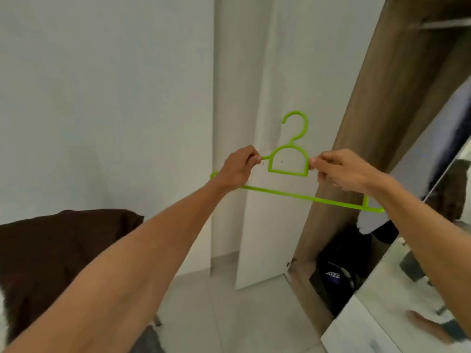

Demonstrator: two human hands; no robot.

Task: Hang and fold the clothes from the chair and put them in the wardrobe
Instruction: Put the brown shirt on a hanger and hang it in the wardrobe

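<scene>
White wardrobe door [265,212] stands open behind hanger, wooden side panel [356,123] just right of it. Dark bag [336,273] on wardrobe floor. Rail [446,24] at top right. Mirror door [407,276] at right edge. Brown garment [58,250] draped lower left, well apart from hands. Green hanger [293,195] held in air before door: hook up, long bar running left-right, right end lower. Left hand [238,166] pinches hanger's left shoulder beside centre loop; right hand [339,171] pinches its right shoulder.
</scene>
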